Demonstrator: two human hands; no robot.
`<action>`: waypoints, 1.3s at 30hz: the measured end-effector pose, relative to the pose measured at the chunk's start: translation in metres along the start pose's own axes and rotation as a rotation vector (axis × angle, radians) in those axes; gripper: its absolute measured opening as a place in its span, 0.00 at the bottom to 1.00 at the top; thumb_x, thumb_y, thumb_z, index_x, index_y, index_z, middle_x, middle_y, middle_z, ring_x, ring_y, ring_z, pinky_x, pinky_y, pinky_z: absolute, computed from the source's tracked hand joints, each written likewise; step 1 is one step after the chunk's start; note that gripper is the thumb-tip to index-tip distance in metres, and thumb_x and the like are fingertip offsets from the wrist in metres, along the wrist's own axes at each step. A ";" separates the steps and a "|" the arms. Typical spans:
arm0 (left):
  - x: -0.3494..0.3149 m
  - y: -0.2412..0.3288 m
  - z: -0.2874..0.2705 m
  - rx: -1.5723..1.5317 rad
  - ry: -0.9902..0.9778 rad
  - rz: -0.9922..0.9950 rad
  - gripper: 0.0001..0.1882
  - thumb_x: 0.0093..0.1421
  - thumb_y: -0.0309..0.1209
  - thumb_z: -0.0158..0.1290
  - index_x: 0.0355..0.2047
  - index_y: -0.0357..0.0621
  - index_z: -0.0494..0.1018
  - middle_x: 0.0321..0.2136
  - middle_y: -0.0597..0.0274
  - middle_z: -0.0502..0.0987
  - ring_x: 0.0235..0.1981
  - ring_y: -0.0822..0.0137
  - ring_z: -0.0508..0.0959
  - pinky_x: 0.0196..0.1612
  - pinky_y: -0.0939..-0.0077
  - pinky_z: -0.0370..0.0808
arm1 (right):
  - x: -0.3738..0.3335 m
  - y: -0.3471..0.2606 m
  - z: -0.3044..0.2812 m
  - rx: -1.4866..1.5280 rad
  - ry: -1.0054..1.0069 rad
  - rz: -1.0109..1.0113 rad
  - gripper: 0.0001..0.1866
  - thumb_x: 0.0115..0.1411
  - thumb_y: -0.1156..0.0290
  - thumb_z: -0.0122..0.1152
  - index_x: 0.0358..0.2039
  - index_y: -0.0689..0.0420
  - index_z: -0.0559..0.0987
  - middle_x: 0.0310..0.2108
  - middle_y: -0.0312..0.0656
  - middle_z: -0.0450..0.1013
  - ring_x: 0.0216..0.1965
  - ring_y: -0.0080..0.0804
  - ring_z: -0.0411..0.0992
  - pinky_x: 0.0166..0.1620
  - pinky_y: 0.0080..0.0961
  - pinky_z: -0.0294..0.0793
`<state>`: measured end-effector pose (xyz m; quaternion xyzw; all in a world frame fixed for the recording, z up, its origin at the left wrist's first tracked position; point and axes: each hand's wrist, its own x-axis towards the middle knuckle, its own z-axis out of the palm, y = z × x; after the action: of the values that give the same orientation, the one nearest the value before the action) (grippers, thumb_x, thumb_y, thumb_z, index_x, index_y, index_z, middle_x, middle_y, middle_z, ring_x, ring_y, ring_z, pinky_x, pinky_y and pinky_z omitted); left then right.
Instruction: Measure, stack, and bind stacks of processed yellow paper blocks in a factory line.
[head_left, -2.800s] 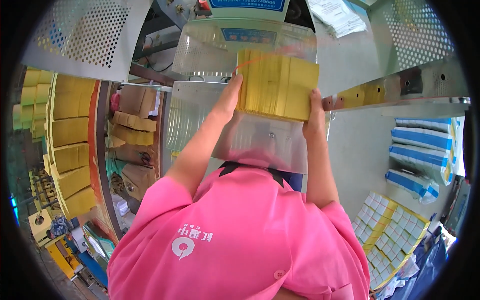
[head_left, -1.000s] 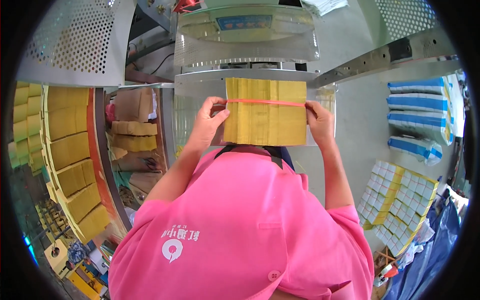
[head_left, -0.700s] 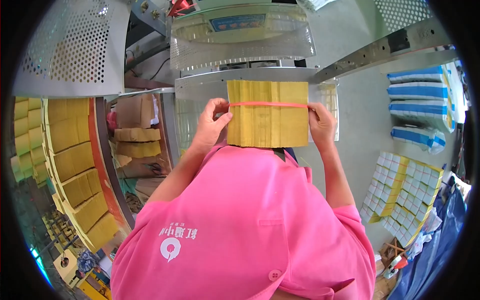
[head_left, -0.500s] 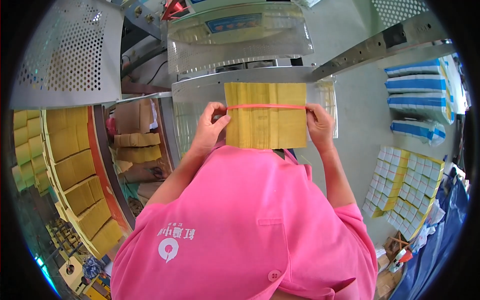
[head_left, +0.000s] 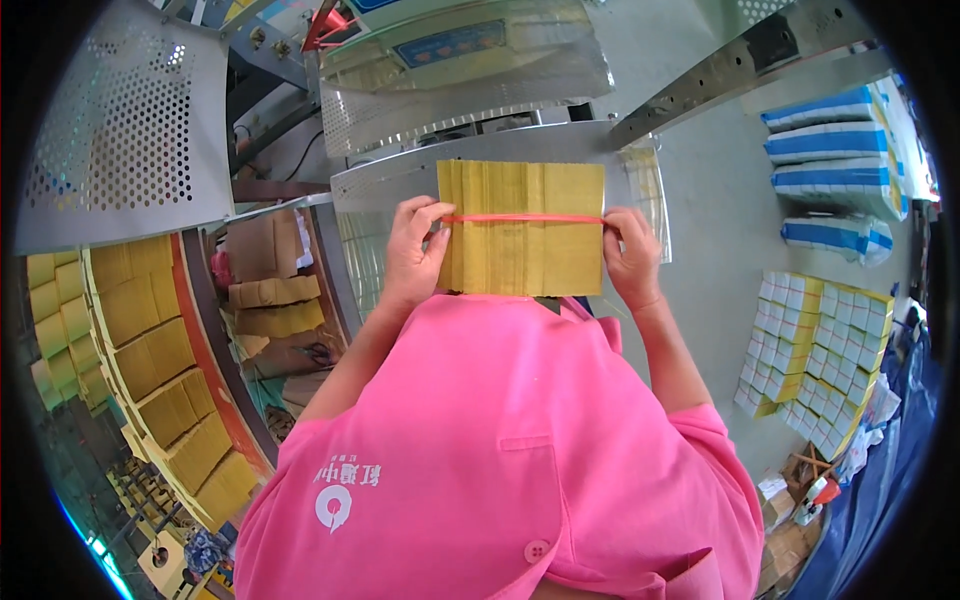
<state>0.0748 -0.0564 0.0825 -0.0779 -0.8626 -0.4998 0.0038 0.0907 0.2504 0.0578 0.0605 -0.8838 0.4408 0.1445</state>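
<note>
A thick stack of yellow paper sheets (head_left: 520,260) stands in front of my chest, its layered edges facing up. Across its upper part runs a red band (head_left: 525,218), stretched straight from one side to the other. My left hand (head_left: 412,250) is closed on the band at the stack's left edge, thumb and fingers bent together. At the right edge my right hand (head_left: 632,252) pinches the other end of the band. Both hands sit right beside the stack; the band behind and under it is hidden.
A metal machine table (head_left: 385,185) with a clear cover (head_left: 470,70) lies beyond the stack. To the left is a perforated metal panel (head_left: 120,130) above shelved yellow stacks (head_left: 165,345). On the right stand blue-and-white packages (head_left: 830,145) and banded white-and-yellow bundles (head_left: 815,350).
The stack and both hands have shifted slightly left in view, along with the surroundings. The band now lies a little lower on the stack, and both hands still grip it.
</note>
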 end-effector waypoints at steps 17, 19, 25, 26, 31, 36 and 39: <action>0.017 -0.033 0.009 -0.752 0.101 -0.788 0.30 0.70 0.46 0.41 0.61 0.33 0.61 0.53 0.50 0.71 0.49 0.64 0.74 0.54 0.70 0.69 | -0.029 0.028 0.007 0.482 0.144 0.705 0.10 0.67 0.72 0.48 0.40 0.62 0.77 0.34 0.40 0.75 0.36 0.27 0.74 0.38 0.26 0.73; 0.023 -0.022 0.027 -0.603 -0.107 -0.879 0.33 0.71 0.53 0.34 0.58 0.34 0.65 0.47 0.54 0.75 0.48 0.65 0.74 0.54 0.72 0.69 | -0.021 0.017 0.013 0.497 -0.147 0.957 0.16 0.70 0.66 0.44 0.44 0.61 0.79 0.33 0.38 0.75 0.39 0.21 0.71 0.41 0.22 0.71; 0.039 -0.002 0.024 -0.797 -0.029 -0.402 0.28 0.73 0.46 0.30 0.57 0.35 0.66 0.50 0.57 0.74 0.51 0.66 0.72 0.56 0.71 0.66 | 0.001 0.009 0.015 0.790 0.089 0.610 0.17 0.70 0.66 0.43 0.51 0.63 0.75 0.42 0.36 0.74 0.43 0.21 0.69 0.48 0.19 0.68; 0.033 0.001 0.025 -0.792 -0.021 -0.407 0.28 0.73 0.46 0.30 0.57 0.35 0.66 0.50 0.57 0.74 0.51 0.66 0.72 0.56 0.71 0.66 | 0.000 0.008 0.014 0.795 0.080 0.613 0.17 0.70 0.66 0.43 0.51 0.63 0.75 0.42 0.36 0.74 0.43 0.21 0.69 0.48 0.19 0.68; 0.003 -0.033 0.036 -0.499 -0.028 -0.172 0.27 0.72 0.43 0.32 0.65 0.40 0.58 0.58 0.59 0.67 0.58 0.66 0.66 0.61 0.73 0.61 | 0.008 -0.001 0.015 0.808 0.127 0.437 0.18 0.69 0.69 0.45 0.56 0.62 0.72 0.49 0.35 0.72 0.48 0.22 0.69 0.52 0.20 0.67; -0.006 -0.030 0.023 -0.149 -0.185 -0.118 0.29 0.71 0.45 0.39 0.66 0.42 0.58 0.58 0.61 0.67 0.57 0.66 0.68 0.59 0.72 0.64 | -0.002 0.015 0.023 0.857 0.071 0.512 0.19 0.68 0.71 0.46 0.58 0.62 0.71 0.51 0.37 0.71 0.50 0.23 0.68 0.54 0.20 0.67; 0.010 -0.023 0.028 -0.951 -0.054 -0.644 0.30 0.72 0.46 0.37 0.68 0.44 0.54 0.59 0.61 0.66 0.58 0.67 0.67 0.61 0.71 0.62 | 0.005 0.009 0.019 0.787 0.152 0.468 0.19 0.68 0.71 0.46 0.58 0.62 0.71 0.52 0.39 0.72 0.52 0.26 0.69 0.55 0.22 0.67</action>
<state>0.0635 -0.0426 0.0494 0.1832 -0.5230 -0.8065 -0.2061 0.0797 0.2413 0.0418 -0.1228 -0.6260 0.7668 0.0716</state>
